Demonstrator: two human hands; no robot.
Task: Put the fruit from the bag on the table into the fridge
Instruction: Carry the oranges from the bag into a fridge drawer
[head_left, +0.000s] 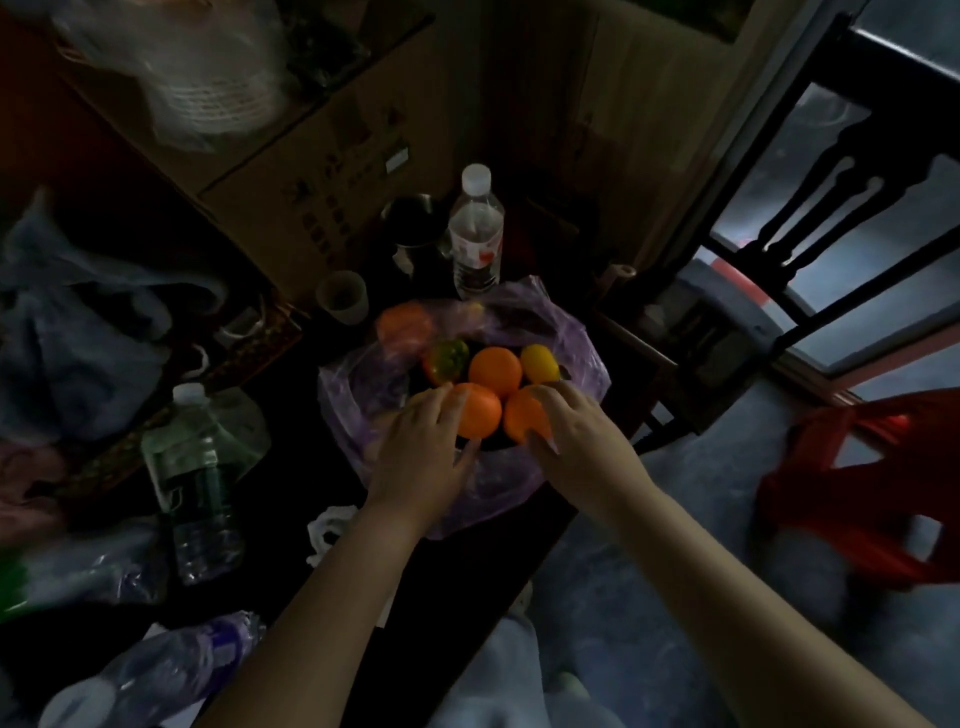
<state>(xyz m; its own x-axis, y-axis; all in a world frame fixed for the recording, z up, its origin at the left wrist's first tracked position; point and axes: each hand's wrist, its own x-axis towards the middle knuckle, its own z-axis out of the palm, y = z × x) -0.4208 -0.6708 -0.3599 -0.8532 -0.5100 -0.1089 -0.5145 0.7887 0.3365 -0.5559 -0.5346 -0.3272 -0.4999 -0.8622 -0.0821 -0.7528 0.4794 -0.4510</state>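
Left hand (421, 447), right hand (576, 436) around oranges (482, 415)

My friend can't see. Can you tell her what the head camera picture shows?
Two bare hands reach into an open purple bag of fruit on a dark table: the left hand grips the left orange, the right hand the right orange. Behind them sit a third orange, a yellow fruit and a green-red fruit. A water bottle stands beyond the bag.

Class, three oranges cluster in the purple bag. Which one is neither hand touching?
The rear orange, between the green-red fruit and the yellow fruit; the left hand and right hand each grip a front orange.
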